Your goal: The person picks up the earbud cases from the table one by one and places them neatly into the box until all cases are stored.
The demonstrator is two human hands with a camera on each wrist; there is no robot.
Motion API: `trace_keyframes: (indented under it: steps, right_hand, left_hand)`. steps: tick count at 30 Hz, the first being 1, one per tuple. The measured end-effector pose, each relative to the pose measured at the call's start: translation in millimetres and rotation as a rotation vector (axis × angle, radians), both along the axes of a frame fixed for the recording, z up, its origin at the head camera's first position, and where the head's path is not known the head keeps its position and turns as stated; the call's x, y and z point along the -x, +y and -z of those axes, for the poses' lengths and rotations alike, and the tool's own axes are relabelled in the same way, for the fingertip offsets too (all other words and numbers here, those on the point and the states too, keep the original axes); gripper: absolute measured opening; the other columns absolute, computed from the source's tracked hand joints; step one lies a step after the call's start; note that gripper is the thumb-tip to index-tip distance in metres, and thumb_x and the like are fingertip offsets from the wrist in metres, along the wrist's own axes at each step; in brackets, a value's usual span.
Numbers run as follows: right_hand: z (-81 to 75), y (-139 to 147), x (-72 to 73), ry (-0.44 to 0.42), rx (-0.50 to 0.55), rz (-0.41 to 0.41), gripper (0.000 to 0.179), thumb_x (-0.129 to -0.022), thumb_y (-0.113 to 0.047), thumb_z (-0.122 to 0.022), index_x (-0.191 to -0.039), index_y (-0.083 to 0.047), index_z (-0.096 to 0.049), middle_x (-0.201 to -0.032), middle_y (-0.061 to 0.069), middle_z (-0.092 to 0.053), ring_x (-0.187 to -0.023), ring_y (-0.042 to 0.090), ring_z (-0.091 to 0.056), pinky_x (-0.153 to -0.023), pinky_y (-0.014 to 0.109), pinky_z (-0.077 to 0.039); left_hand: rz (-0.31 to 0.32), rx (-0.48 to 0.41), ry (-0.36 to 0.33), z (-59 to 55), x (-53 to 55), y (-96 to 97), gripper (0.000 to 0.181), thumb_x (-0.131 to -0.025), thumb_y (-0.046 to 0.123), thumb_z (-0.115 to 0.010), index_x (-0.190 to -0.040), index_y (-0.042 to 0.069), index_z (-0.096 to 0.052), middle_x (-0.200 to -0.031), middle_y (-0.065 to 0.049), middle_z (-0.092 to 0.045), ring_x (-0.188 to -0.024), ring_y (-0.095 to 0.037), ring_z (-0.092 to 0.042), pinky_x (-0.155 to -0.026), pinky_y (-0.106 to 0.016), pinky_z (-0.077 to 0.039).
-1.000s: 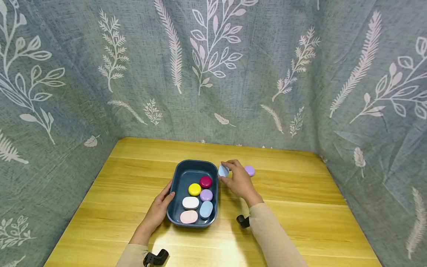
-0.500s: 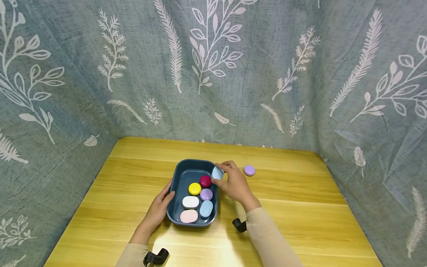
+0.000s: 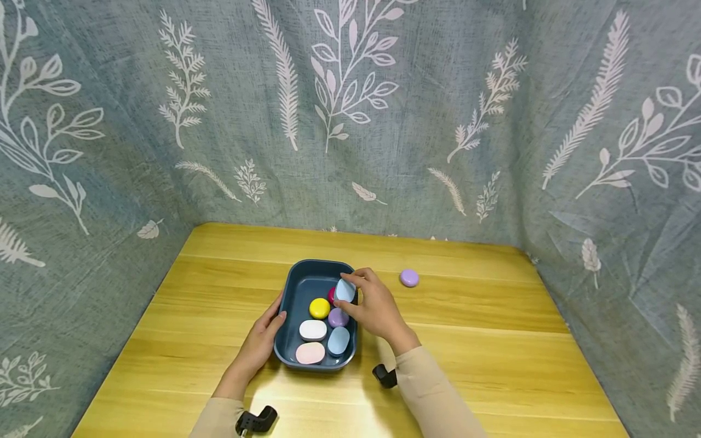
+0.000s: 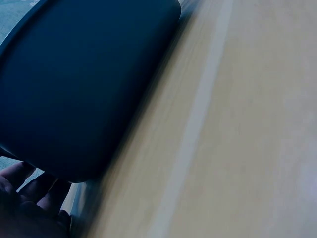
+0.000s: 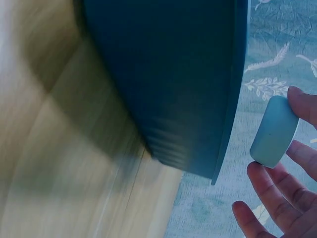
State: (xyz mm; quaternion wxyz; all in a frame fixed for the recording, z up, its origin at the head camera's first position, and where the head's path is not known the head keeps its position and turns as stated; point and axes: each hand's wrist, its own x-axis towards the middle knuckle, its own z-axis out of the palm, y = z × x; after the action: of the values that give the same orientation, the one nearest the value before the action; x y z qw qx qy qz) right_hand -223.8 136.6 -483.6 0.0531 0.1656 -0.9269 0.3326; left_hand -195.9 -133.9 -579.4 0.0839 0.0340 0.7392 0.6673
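A dark blue rectangular tub stands on the table. My left hand grips its left side, thumb at the rim and fingers on the outer wall. Between thumb and fingertips my right hand pinches a light-blue oval soap bar, tilted above the tub's upper right part. In the right wrist view the same soap bar shows its smooth, rounded edge. Below it in the tub lie a partly hidden crimson round piece, a yellow one, a purple one and another light-blue oval.
A white oval and a pink oval lie in the tub's near left part. One purple round piece sits on the wooden table to the right. Patterned grey-blue cloth hangs around the table.
My right hand has moved left with the light-blue soap bar, from beside the tub's right rim to over its inside. My left hand and the tub have stayed put.
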Motion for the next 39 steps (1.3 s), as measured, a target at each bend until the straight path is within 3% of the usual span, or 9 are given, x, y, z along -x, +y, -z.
trace_keyframes:
  steps: [14, 23, 30, 39]
  right_hand:
    - [3.8, -22.6, -14.7, 0.006, -0.010, -0.092, 0.063, -0.088, -0.035, -0.084, -0.143, -0.013, -0.064, -0.133, 0.006, -0.058, -0.101, 0.019, -0.063, -0.085, 0.033, -0.055]
    - [8.2, -32.1, -19.9, 0.023, 0.000, -0.143, 0.064, -0.088, -0.035, -0.085, -0.143, -0.011, -0.064, -0.131, 0.005, -0.058, -0.103, 0.025, -0.067, -0.087, 0.032, -0.057]
    - [11.2, -42.3, -25.4, -0.003, -0.013, -0.170, 0.065, -0.090, -0.040, -0.082, -0.145, -0.014, -0.062, -0.133, 0.003, -0.058, -0.093, 0.024, -0.066, -0.077, 0.024, -0.052]
    - [14.5, -56.4, -32.1, -0.035, -0.017, -0.165, 0.066, -0.087, -0.038, -0.085, -0.145, -0.014, -0.063, -0.130, 0.001, -0.060, -0.104, 0.018, -0.066, -0.085, 0.028, -0.055]
  left_hand:
    - [0.009, -0.004, 0.009, -0.5, 1.0, -0.6, 0.059, -0.111, 0.039, -0.045, -0.166, 0.027, -0.026, -0.174, -0.004, -0.021, -0.162, -0.028, -0.013, -0.130, -0.052, -0.013]
    - [0.016, -0.004, 0.001, -0.3, 1.4, -0.8, 0.058, -0.112, 0.039, -0.045, -0.166, 0.029, -0.027, -0.173, -0.004, -0.022, -0.161, -0.029, -0.017, -0.128, -0.050, -0.019]
    - [0.015, 0.009, -0.015, -1.3, 0.5, -1.3, 0.058, -0.111, 0.042, -0.045, -0.165, 0.032, -0.027, -0.173, -0.004, -0.022, -0.160, -0.030, -0.019, -0.128, -0.053, -0.021]
    - [0.027, -0.010, -0.025, -1.3, 0.6, -1.3, 0.056, -0.112, 0.039, -0.043, -0.165, 0.034, -0.027, -0.173, -0.002, -0.022, -0.159, -0.027, -0.022, -0.125, -0.050, -0.025]
